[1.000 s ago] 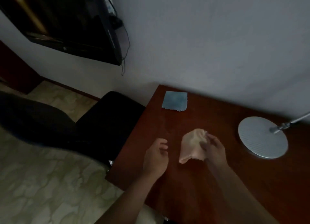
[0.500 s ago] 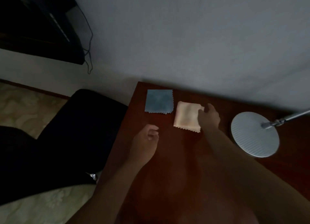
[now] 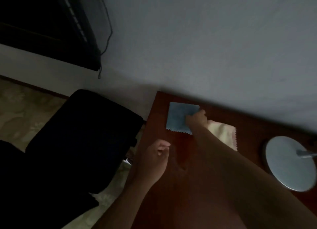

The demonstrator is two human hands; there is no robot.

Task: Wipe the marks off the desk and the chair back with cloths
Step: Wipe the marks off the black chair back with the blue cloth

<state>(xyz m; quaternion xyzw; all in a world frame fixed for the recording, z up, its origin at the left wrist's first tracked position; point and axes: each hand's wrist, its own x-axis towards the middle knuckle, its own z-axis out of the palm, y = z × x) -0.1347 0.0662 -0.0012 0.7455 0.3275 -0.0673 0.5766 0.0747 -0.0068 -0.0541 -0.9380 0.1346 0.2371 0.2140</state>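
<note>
A blue cloth (image 3: 178, 117) lies flat near the far left corner of the reddish-brown desk (image 3: 171, 203). My right hand (image 3: 197, 119) sits on the cloth's right edge with its fingers curled onto it. A cream-pink cloth (image 3: 223, 134) lies on the desk just to the right, partly hidden under my right forearm. My left hand (image 3: 154, 160) hovers over the desk's left edge, fingers loosely curled, holding nothing. The black chair (image 3: 82, 134) stands left of the desk. The dim light does not let me make out any marks.
A round silver lamp base (image 3: 289, 161) stands on the desk at the right. The grey wall runs directly behind the desk. A dark wall-mounted screen (image 3: 42, 23) with a hanging cable is at the upper left. Patterned floor shows beside the chair.
My right hand laid the cream-pink cloth flat beside the blue one, let it go and moved left onto the blue cloth. My left hand stayed loosely curled near the desk edge.
</note>
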